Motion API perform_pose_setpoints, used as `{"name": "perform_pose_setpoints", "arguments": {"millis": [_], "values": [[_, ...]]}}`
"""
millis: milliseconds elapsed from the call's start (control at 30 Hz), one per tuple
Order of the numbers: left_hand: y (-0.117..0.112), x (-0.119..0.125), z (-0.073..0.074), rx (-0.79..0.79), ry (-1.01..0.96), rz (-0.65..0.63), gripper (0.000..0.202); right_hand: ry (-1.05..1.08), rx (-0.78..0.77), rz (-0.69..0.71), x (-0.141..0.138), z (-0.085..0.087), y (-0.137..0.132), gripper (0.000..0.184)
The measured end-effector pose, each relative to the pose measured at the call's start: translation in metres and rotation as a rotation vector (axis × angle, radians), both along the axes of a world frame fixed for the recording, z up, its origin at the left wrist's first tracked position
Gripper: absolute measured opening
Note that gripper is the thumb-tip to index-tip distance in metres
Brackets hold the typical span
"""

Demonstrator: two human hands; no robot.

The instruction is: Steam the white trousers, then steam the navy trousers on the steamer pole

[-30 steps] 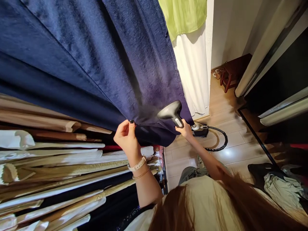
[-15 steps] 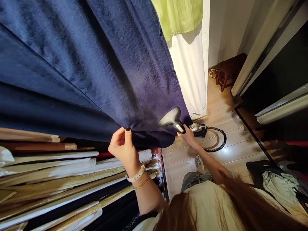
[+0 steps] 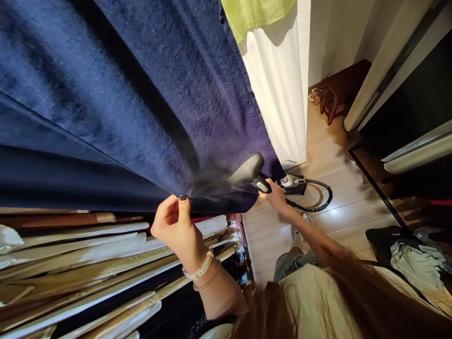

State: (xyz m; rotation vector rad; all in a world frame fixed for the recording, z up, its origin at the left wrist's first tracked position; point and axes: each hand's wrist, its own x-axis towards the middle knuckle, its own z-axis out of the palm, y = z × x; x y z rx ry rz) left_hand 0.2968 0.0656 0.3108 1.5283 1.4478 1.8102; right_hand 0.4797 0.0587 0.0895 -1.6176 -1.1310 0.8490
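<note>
Left hand (image 3: 173,227) grips the hem of a hanging navy cloth (image 3: 141,117) in a pinch; right hand (image 3: 277,197) is closed round a steamer (image 3: 249,170), its head at the cloth; steam (image 3: 208,182) drifts there; how much is finished, cannot tell.

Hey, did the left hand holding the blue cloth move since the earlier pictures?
Yes. The left hand, at the hem of the navy cloth, has moved down and left in the view, farther from the wooden stool on the floor.

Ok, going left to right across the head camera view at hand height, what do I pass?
Rolled beige fabrics → left hand pinching navy fabric → garment steamer head → right hand → steamer base → black hose → heap of clothes
</note>
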Motion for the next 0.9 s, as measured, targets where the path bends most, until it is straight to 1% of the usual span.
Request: {"name": "perform_pose_setpoints", "arguments": {"millis": [100, 167, 267, 367, 467, 567, 733, 800, 900], "values": [[-0.012, -0.003, 0.004, -0.025, -0.034, -0.023, 0.025, -0.004, 0.025, 0.031, -0.004, 0.001, 0.001, 0.031], [-0.02, -0.004, 0.007, -0.054, -0.048, -0.032, 0.024, -0.009, 0.009, 0.055, -0.002, -0.005, 0.002, 0.03], [-0.029, -0.005, 0.011, -0.091, -0.048, -0.031, 0.024, -0.004, -0.028, 0.084, 0.002, -0.02, 0.0, 0.032], [-0.034, -0.007, 0.012, -0.089, -0.003, -0.011, 0.026, 0.016, -0.05, 0.114, 0.002, -0.034, -0.004, 0.033], [-0.038, -0.012, 0.012, -0.089, 0.033, 0.007, 0.027, 0.039, -0.019, 0.157, -0.001, -0.046, -0.006, 0.034], [-0.041, -0.015, 0.013, -0.088, -0.012, -0.031, 0.027, 0.059, 0.007, 0.234, -0.003, -0.062, -0.006, 0.037], [-0.046, -0.015, 0.019, -0.102, -0.063, -0.083, 0.024, 0.036, -0.066, 0.33, -0.001, -0.094, -0.005, 0.039], [-0.048, -0.016, 0.022, -0.117, -0.071, -0.108, 0.022, 0.041, -0.062, 0.342, -0.002, -0.101, -0.005, 0.039], [-0.049, -0.019, 0.027, -0.16, -0.047, -0.135, 0.019, 0.063, -0.042, 0.372, -0.005, -0.104, -0.004, 0.043]]}}
